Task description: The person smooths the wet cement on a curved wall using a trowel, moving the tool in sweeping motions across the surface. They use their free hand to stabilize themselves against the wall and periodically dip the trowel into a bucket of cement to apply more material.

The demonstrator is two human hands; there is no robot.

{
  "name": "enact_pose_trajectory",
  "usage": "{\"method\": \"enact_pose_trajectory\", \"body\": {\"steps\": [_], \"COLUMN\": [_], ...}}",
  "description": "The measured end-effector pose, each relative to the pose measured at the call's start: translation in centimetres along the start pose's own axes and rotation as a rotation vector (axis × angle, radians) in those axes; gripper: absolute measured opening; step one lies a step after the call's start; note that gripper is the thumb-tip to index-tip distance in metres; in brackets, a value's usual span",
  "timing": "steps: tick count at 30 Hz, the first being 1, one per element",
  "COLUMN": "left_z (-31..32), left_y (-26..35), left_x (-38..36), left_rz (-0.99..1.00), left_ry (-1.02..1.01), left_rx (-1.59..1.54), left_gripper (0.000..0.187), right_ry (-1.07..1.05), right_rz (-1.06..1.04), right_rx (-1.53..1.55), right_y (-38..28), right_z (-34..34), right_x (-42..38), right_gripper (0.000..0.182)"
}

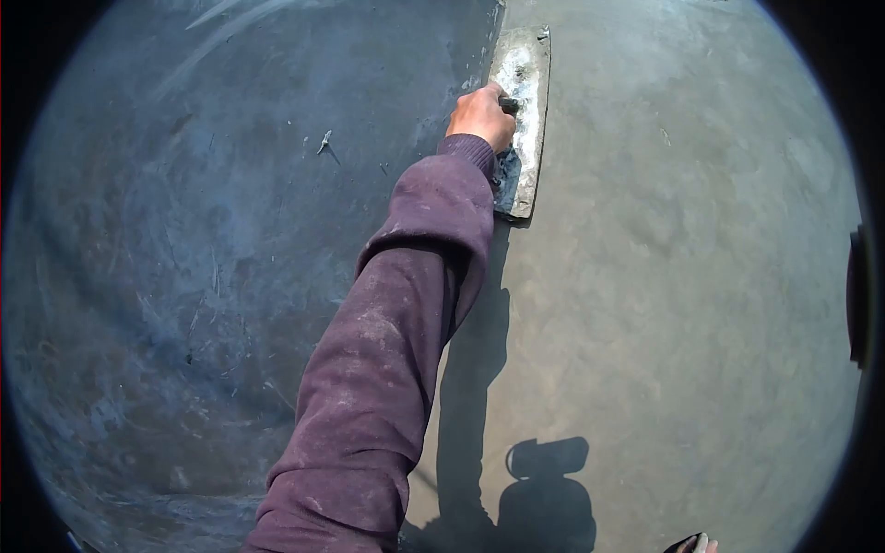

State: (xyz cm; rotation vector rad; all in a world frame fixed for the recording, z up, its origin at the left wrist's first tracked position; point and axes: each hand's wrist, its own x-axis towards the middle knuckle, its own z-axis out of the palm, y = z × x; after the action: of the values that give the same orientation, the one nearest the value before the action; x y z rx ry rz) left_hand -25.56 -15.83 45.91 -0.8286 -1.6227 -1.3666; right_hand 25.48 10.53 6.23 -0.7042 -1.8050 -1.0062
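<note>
Purple cloth, scuffed with pale dust, forms the sleeve (369,350) of your left arm, which extends forward from the lower edge of the view. Your left grip (482,118) is closed around the dark handle (508,105) of a trowel (529,138), whose long plate is crusted whitish grey. The trowel is at the upper centre, along the border between a dark blue-grey area (203,230) and a paler grey area (682,276) of the surface. Your right grip (706,545) shows only partly at the bottom edge, beside something dark; its state cannot be told. One small pale fragment (324,142) lies on the darker area, left of your sleeve. Shadows (547,516) fall on the paler area.
</note>
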Motion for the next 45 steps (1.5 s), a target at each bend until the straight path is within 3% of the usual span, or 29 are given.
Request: {"method": "enact_pose_trajectory", "body": {"steps": [3,5,7,9,13,15,16,19,20,23,25,27,30,33,34,37,41,45], "left_z": [0.9,1.8,1.0,1.1,1.0,0.2,0.3,0.4,1.2,1.3,1.7,2.3,1.5,1.2,1.0,-0.3,1.2,1.3], "left_y": [-6.0,-11.6,-12.5,-12.8,-5.3,0.1,0.1,-1.6,-4.7,-10.6,-13.8,-15.3,-12.8,-7.6,-5.9,-1.0,-8.2,-14.4], "left_x": [-11.1,-23.0,-30.9,-29.6,-8.4,-0.5,-0.6,-4.7,-8.8,-27.7,-40.1,-45.8,-37.4,-20.2,-14.4,-8.0,-19.7,-38.4], "left_rz": [0.082,0.021,-0.045,-0.05,0.102,0.017,0.016,0.048,0.14,-0.03,-0.172,-0.204,-0.145,0.06,0.111,-0.032,0.073,-0.143], "left_ry": [0.004,-0.015,-0.066,-0.091,0.03,0.03,0.03,0.029,0.062,-0.076,-0.185,-0.206,-0.14,-0.045,0.006,-0.058,-0.045,-0.134], "left_rx": [0.1,0.08,0.073,0.102,0.07,0.073,0.062,0.099,0.165,0.137,0.147,0.133,0.076,0.15,0.147,0.065,0.101,0.131], "left_gripper": [0.04,0.049,0.053,0.051,0.036,0.033,0.032,0.031,0.032,0.049,0.053,0.055,0.052,0.044,0.04,0.039,0.043,0.053], "right_ry": [0.251,0.177,0.082,-0.026,0.193,0.087,0.028,0.145,0.168,0.074,0.196,0.31,0.097,0.026,0.145,-0.024,0.071,-0.028], "right_rz": [-0.077,-0.035,-0.033,-0.035,-0.116,-0.068,-0.034,-0.082,-0.056,-0.048,-0.105,-0.155,-0.095,-0.06,-0.122,-0.021,-0.073,-0.005], "right_rx": [0.008,0.007,-0.01,-0.039,-0.025,-0.025,-0.022,0.032,-0.017,-0.038,-0.084,-0.036,0.009,0.028,0.008,0.108,0.116,0.158], "right_y": [-0.4,-0.6,-0.1,0.0,0.9,1.7,1.4,1.0,0.4,1.2,2.8,2.7,1.3,1.1,1.2,1.6,1.2,0.7], "right_z": [-0.1,0.1,-0.4,-0.7,1.0,1.7,1.5,0.8,0.4,1.0,2.6,3.0,0.2,-0.5,0.0,0.5,1.0,0.5], "right_x": [1.0,0.7,0.7,0.7,-0.6,-2.1,-2.3,-1.5,-0.9,-1.8,-3.1,-2.6,-1.0,-0.7,-0.6,-1.6,-1.3,-0.8], "right_gripper": [0.024,0.025,0.026,0.026,0.03,0.031,0.032,0.032,0.033,0.033,0.033,0.033,0.031,0.029,0.027,0.026,0.026,0.027]}}
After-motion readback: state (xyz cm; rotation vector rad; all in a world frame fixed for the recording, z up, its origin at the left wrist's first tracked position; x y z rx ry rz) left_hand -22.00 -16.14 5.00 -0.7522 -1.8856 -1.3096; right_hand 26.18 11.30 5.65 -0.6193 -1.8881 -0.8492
